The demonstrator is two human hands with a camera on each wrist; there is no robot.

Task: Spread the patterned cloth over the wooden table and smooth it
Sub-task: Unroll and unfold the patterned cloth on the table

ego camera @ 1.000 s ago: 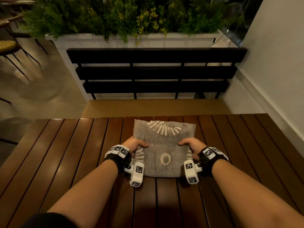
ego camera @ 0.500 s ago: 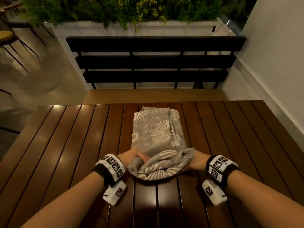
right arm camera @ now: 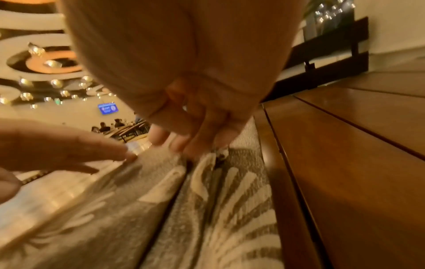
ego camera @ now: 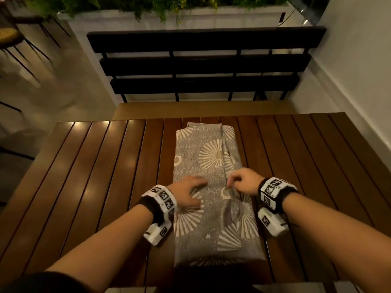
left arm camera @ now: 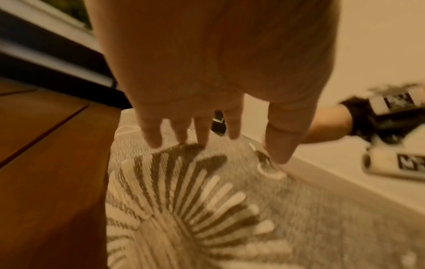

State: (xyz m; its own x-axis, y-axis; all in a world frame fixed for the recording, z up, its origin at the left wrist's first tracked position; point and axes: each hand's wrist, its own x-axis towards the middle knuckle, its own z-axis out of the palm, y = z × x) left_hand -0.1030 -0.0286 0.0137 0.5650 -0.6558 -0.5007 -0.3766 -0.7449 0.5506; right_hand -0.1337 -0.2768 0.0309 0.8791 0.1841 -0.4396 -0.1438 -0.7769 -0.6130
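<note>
The patterned cloth [ego camera: 211, 187] lay on the wooden table [ego camera: 95, 176] as a long folded strip, its long axis running along the slats from the person's edge toward the dark slatted bench [ego camera: 201, 66] on the far side, a little right of the table's middle. The left hand [ego camera: 186, 193] rested on the strip's left half, fingers straight and spread; the right hand [ego camera: 243, 182] sat just beside it on the right half with its fingers bent down at a fold edge. From overhead I could not tell whether that hand had hold of anything. The right wrist view settled it better: the curled fingers [right arm camera: 197, 138] pinched a raised edge of the cloth [right arm camera: 207, 209] where a lengthwise crease ran, with the left hand [right arm camera: 57, 145] flat alongside. The left wrist view showed only its own hand [left arm camera: 207, 81] with fingertips touching a pale fan print on the cloth [left arm camera: 184, 209]
</note>
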